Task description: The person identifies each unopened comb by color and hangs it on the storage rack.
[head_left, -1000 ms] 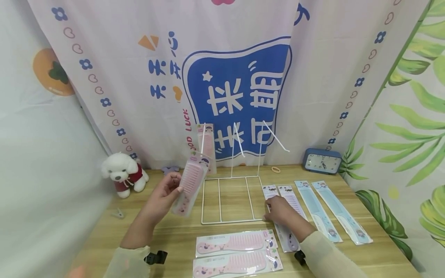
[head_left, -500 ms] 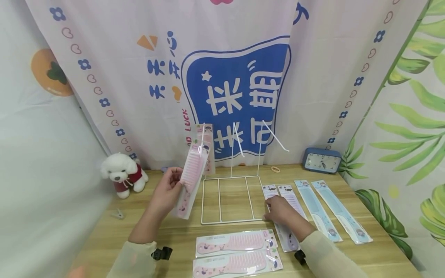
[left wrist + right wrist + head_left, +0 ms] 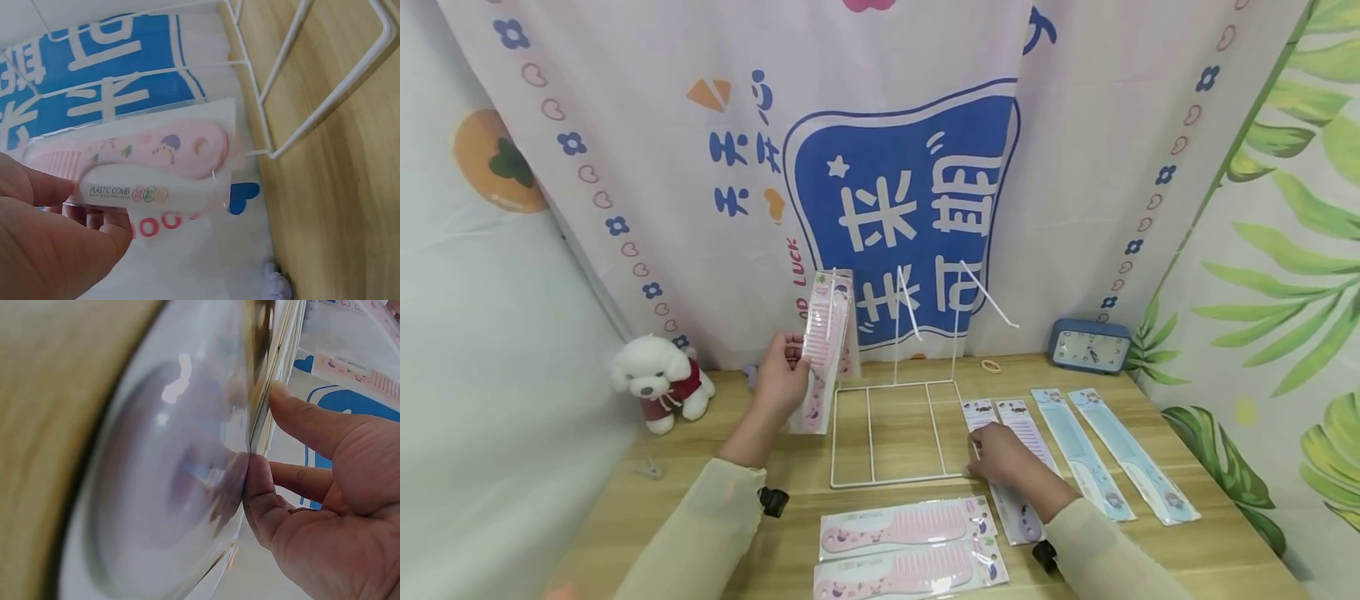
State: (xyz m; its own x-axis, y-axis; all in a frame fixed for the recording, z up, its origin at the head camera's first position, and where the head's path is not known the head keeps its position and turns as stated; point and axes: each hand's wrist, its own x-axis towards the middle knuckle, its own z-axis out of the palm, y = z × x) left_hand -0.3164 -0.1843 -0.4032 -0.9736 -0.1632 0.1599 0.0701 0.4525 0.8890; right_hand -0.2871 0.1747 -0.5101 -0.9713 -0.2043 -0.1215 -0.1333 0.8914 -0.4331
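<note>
My left hand (image 3: pixel 788 368) grips a pink comb in a clear packet (image 3: pixel 822 354), upright and lifted against the left hook of the white wire rack (image 3: pixel 887 482). In the left wrist view my thumb (image 3: pixel 44 187) and fingers pinch that packet (image 3: pixel 156 159) near its toothed end, with the rack's base wires (image 3: pixel 312 94) behind. A second pink packet (image 3: pixel 852 354) hangs on the same hook behind it. My right hand (image 3: pixel 992 450) rests at the rack's front right corner; its fingertips (image 3: pixel 284 403) touch the white wire (image 3: pixel 270 419), over a purple comb packet (image 3: pixel 169 487).
Two pink comb packets (image 3: pixel 902 525) lie at the front edge. Purple packets (image 3: pixel 1026 433) and two blue ones (image 3: pixel 1101 454) lie to the right of the rack. A plush dog (image 3: pixel 658 379) sits at the left, a blue clock (image 3: pixel 1090 346) at the back right, a rubber band (image 3: pixel 992 365) behind the rack.
My left hand has carried the pink comb packet up and back, from over the table to the rack's left hook, turning it upright. The right hand has stayed put.
</note>
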